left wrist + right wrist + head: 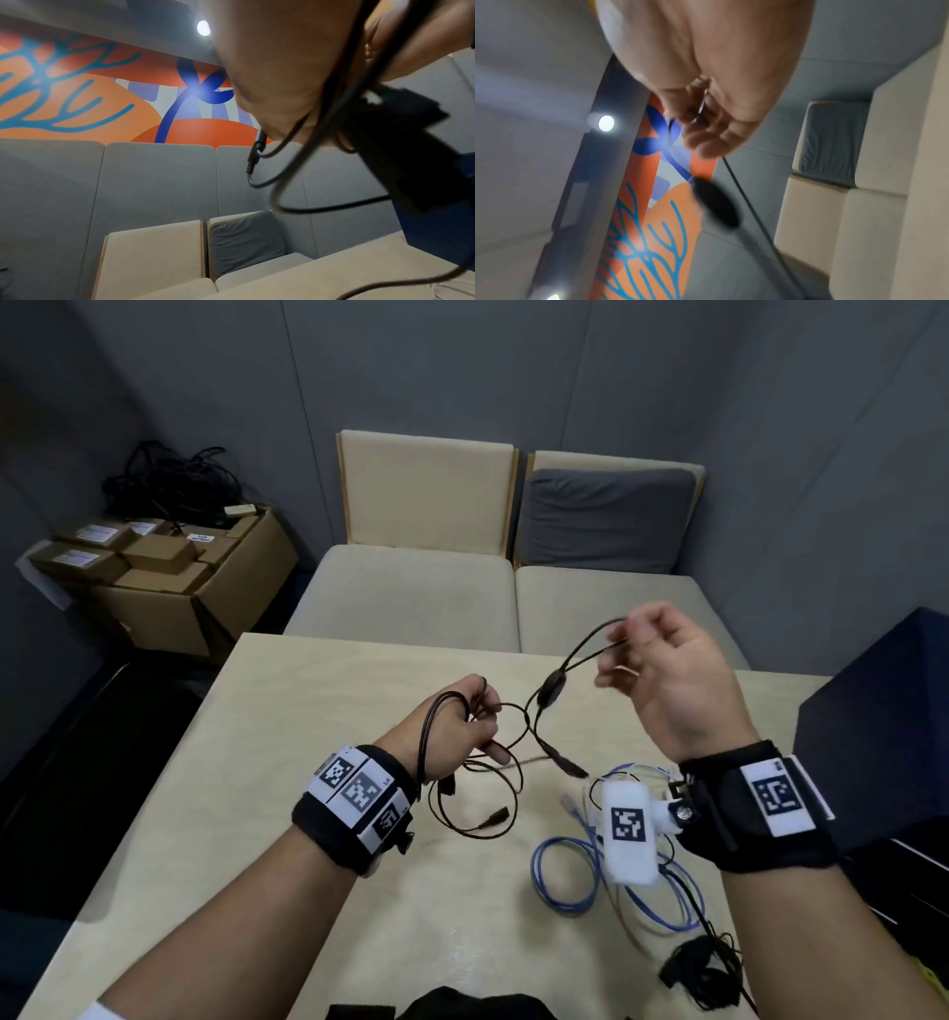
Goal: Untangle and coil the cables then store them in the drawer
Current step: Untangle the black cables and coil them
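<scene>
A thin black cable with an oval inline block runs between my two raised hands above the light wooden table. My left hand grips several loops of it, wound round the palm, with loose loops and a plug hanging down. My right hand is higher and pinches a bend of the same cable between fingertips. In the left wrist view the black cable hangs below the palm. A blue cable with white wire lies tangled on the table under my right wrist.
A black tangled cable bundle lies at the table's near right corner. A dark blue cabinet stands to the right. Two beige seats face the table's far edge. Cardboard boxes topped with black cables sit at the back left.
</scene>
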### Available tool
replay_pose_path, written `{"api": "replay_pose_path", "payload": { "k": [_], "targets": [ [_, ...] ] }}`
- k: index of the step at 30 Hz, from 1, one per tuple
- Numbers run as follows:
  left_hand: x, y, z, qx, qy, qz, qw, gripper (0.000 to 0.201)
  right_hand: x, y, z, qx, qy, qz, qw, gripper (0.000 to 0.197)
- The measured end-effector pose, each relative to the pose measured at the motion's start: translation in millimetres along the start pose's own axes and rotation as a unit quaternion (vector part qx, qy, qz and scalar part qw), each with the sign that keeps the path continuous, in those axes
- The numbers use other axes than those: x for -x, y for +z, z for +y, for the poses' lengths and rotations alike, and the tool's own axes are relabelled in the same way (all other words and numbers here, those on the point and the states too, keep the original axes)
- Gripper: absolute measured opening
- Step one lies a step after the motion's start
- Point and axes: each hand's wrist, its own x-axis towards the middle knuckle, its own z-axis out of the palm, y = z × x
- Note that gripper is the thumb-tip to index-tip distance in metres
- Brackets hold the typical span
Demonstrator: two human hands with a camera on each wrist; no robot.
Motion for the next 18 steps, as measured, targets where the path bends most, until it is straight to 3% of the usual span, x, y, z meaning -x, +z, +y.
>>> {"api": "replay_pose_path", "payload": {
  "k": [3, 6, 8, 11, 13, 16, 18],
  "targets": [
    [0.1, -1.0, -2.2, 0.001, 0.002, 0.0, 1.0, 0.021, -7.1, -5.2, -14.2, -0.171, -0.007, 0.127, 0.977, 0.031],
    [0.6, -8.8, -11.3, -0.004, 0.003, 0.009, 1.0, 0.023, -11.3, -25.5, -25.1, -0.342, -0.009, 0.224, 0.912, 0.037],
    [1.0, -16.5, -19.4, 0.023, -0.008, 0.048, 0.999, 0.024, -13.4, -43.3, -29.3, -0.363, -0.029, 0.272, 0.891, 0.035],
    [2.0, -25.6, -19.1, 0.067, -0.015, 0.1, 0.993, 0.021, -21.2, -66.6, -17.8, -0.205, 0.01, 0.306, 0.93, 0.028],
    [4.3, -32.8, -12.3, 0.092, -0.01, 0.098, 0.991, 0.033, -26.4, -74.2, -0.5, -0.049, 0.027, 0.307, 0.95, 0.025],
    [7.5, -46.0, 3.6, 0.137, 0.018, 0.12, 0.983, 0.028, -29.4, -83.0, 29.3, 0.17, 0.069, 0.298, 0.937, 0.018],
    [7.1, -51.3, 15.2, 0.175, 0.025, 0.151, 0.973, 0.014, -24.6, -74.8, 43.3, 0.366, 0.104, 0.234, 0.895, 0.009]
  ]
}}
